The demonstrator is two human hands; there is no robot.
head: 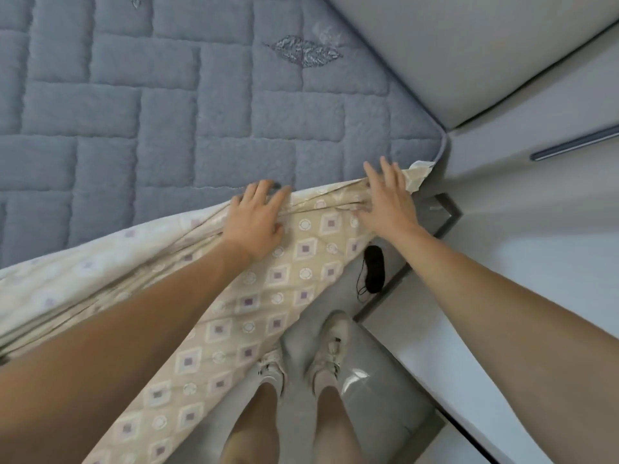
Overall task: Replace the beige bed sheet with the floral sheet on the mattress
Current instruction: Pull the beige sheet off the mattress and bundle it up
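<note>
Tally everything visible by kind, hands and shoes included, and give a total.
Hands: 2, left hand and right hand
Shoes: 2, left shoe and right shoe
Beige sheet: 1
Mattress: 1
Black eye mask: 1
Total: 7

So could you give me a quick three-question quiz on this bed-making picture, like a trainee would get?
1. True or false: the grey quilted mattress is mostly bare.
2. Which hand lies nearer the mattress corner: left hand or right hand?
3. What small black thing lies on the floor by the bed?

Key:
1. True; the beige sheet covers only the near edge.
2. Right hand.
3. It looks like a sleep mask with a cord.
</note>
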